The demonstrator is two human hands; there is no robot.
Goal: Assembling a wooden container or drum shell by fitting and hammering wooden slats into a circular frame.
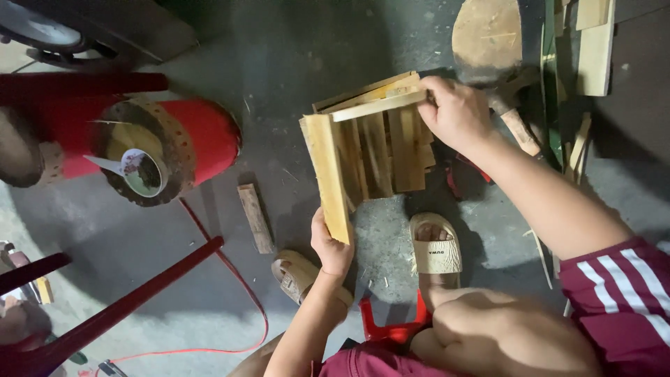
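At nine o'clock a red stool [202,132] lies tipped on the grey floor [293,56], with a small wood block [255,218] nearby. In the middle stands a crate of wooden slats [373,139]. The left hand [331,248] grips the bottom end of its side board [328,174], which runs from twelve to six o'clock. The right hand [457,112] is closed on the top slat [380,106] at two o'clock. The crate sits between both hands. Wood scraps [593,49] lie at one o'clock.

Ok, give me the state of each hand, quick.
Left hand: closed on the near end of the wooden frame.
Right hand: closed on the frame's far slat.
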